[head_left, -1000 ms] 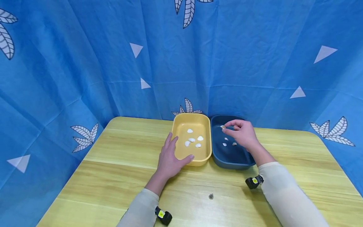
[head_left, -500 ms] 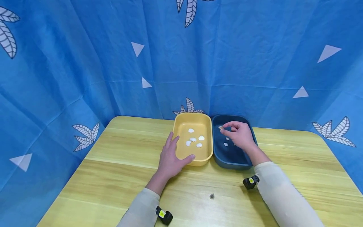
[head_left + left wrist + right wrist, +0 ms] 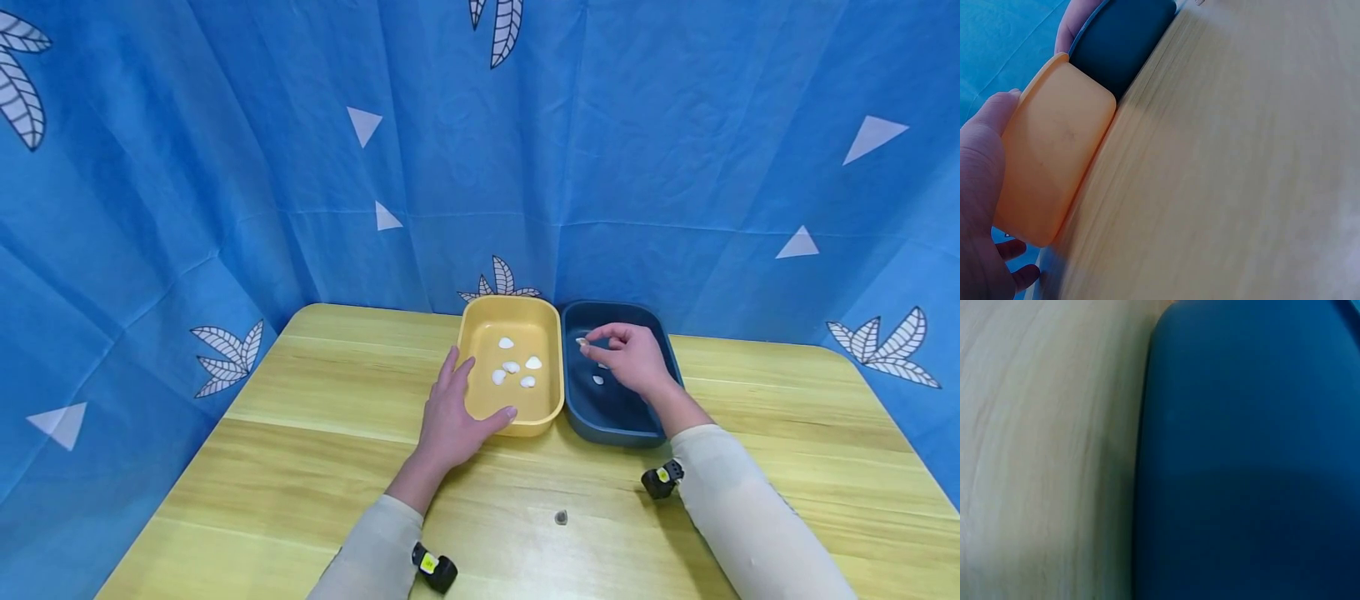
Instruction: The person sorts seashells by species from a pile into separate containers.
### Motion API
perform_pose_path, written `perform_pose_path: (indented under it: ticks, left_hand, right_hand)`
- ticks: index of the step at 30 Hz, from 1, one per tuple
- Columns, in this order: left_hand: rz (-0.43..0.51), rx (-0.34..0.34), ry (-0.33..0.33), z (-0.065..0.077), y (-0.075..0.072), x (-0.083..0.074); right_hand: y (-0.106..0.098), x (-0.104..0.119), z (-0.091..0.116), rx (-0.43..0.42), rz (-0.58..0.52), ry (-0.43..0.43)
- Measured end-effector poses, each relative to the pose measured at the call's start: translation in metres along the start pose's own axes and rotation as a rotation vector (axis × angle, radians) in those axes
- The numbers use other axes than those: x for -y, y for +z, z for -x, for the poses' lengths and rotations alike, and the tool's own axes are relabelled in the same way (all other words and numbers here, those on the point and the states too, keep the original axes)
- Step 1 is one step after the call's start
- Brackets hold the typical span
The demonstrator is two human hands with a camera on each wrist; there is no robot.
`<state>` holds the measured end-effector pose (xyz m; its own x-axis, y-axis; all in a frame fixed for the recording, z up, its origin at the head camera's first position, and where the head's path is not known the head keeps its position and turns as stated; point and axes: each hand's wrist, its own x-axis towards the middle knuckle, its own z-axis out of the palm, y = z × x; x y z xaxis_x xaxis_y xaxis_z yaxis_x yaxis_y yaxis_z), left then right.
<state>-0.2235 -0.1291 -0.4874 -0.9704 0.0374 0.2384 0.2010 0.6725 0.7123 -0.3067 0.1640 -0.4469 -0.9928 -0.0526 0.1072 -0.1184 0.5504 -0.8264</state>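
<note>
Above the blue tray point(image 3: 618, 417), my right hand point(image 3: 636, 358) pinches a small pale seashell point(image 3: 582, 342) between thumb and fingertips. A few small shells lie on that tray's floor, one whitish shell point(image 3: 597, 380) showing below the hand, which partly covers the others. My left hand point(image 3: 452, 421) rests at the near left corner of the yellow tray point(image 3: 517, 315), fingers spread along its left side and thumb point(image 3: 999, 112) at the front rim. Several white seashells point(image 3: 533, 362) lie inside the yellow tray. Only the blue tray's outer wall point(image 3: 1241, 450) and the table fill the right wrist view.
Both trays stand side by side near the back edge of the wooden table point(image 3: 300, 467). A small dark grey shell point(image 3: 561, 517) lies on the table in front of them. A blue patterned curtain point(image 3: 480, 167) hangs behind.
My right hand has shifted slightly left and lower over the blue tray, with the pinched shell still in its fingers. My left hand stays at the yellow tray. The head view has shifted slightly.
</note>
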Motion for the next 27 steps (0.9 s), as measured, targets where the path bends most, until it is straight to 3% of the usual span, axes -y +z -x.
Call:
perform_pose_path:
  ticks: [8,16,27]
  left_hand:
    - [-0.010,0.008,-0.011,-0.001,0.001,-0.001]
    - [-0.012,0.012,-0.011,0.000,0.001,-0.002]
    - [-0.015,0.005,0.000,0.000,0.000,-0.002]
  right_hand:
    - [-0.003,0.000,-0.001,0.016,0.016,-0.001]
    - [-0.005,0.008,0.007,0.008,-0.050,0.001]
    - [-0.010,0.022,0.036,0.019,-0.096,-0.112]
